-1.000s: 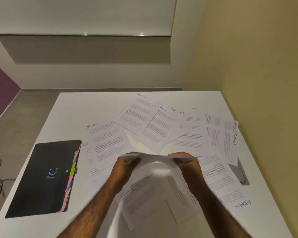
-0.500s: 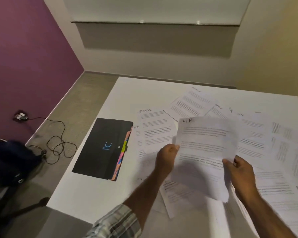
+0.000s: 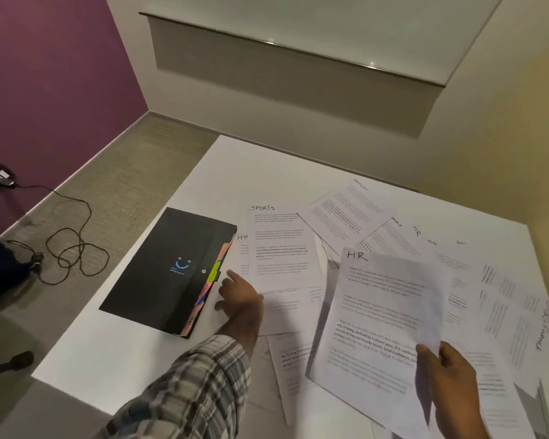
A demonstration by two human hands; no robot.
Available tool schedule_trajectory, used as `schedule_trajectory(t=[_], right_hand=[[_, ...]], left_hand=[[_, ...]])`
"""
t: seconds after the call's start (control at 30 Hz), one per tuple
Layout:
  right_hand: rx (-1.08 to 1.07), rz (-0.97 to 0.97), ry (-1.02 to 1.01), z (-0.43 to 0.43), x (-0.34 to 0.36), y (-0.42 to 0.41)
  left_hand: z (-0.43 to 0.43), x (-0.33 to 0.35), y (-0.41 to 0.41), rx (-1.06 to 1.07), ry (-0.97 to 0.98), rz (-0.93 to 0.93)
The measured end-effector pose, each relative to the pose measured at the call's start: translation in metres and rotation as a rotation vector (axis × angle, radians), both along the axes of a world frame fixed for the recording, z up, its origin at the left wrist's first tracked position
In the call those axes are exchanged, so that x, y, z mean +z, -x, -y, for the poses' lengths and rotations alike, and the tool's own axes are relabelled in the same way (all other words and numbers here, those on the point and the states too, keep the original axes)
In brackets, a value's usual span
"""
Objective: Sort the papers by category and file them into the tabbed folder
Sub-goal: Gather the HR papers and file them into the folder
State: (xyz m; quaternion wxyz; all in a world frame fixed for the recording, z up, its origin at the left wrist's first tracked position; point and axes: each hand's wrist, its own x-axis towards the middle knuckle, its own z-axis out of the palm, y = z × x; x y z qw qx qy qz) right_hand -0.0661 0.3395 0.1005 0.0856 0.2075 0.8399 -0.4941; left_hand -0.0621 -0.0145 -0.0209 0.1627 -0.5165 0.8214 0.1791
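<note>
Though folder (image 3: 159, 274) lies shut, coloured tabs (image 3: 214, 271) protrude.

White table (image 3: 251, 166), rectangular, top flat. Near its left edge lies a black tabbed folder (image 3: 168, 270), closed and flat, with coloured tabs showing along its right side. To the right of the folder, loose printed papers (image 3: 476, 280) lie spread and overlapping across the top. A SPORTS sheet (image 3: 282, 248) lies just beside the folder. An ADMIN sheet (image 3: 346, 210) overlaps its far right corner.
</note>
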Motion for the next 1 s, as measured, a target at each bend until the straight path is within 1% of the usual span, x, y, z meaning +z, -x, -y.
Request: schedule_trajectory(t=[0.07, 0.17, 0.2, 0.23, 0.3, 0.47, 0.57, 0.67, 0.8, 0.9, 1.0], right_hand=[[-0.012, 0.0, -0.003, -0.004, 0.0, -0.001], [-0.029, -0.006, -0.006, -0.009, -0.001, -0.003], [-0.032, -0.007, -0.009, -0.01, -0.001, -0.004], [-0.036, -0.007, -0.016, -0.013, -0.001, -0.004], [-0.042, -0.014, -0.022, -0.015, 0.002, -0.005], [-0.049, -0.011, 0.0, -0.021, 0.005, -0.01], [-0.047, 0.006, -0.003, -0.025, 0.004, -0.013], [-0.073, 0.027, 0.029, -0.029, 0.006, -0.011], [-0.103, -0.016, 0.091, -0.03, 0.01, -0.005], [-0.13, -0.051, 0.114, -0.026, 0.012, -0.002], [-0.119, -0.072, 0.096, -0.021, 0.017, 0.0]], left_hand=[[-0.003, -0.007, 0.005, 0.016, 0.011, -0.012], [-0.003, -0.007, 0.007, 0.102, -0.071, -0.113], [-0.002, -0.005, 0.007, 0.113, -0.068, -0.133], [-0.001, -0.004, 0.006, 0.125, -0.05, -0.116], [0.002, -0.003, 0.006, 0.176, -0.085, -0.144], [0.004, 0.005, 0.005, 0.096, -0.075, -0.158], [-0.002, 0.011, 0.002, 0.095, -0.07, -0.163], [-0.002, 0.019, -0.002, 0.124, -0.106, -0.296], [-0.005, 0.046, -0.019, 0.155, -0.17, -0.482], [-0.004, 0.068, -0.047, 0.152, -0.166, -0.542], [0.009, 0.092, -0.073, 0.144, -0.154, -0.592]])
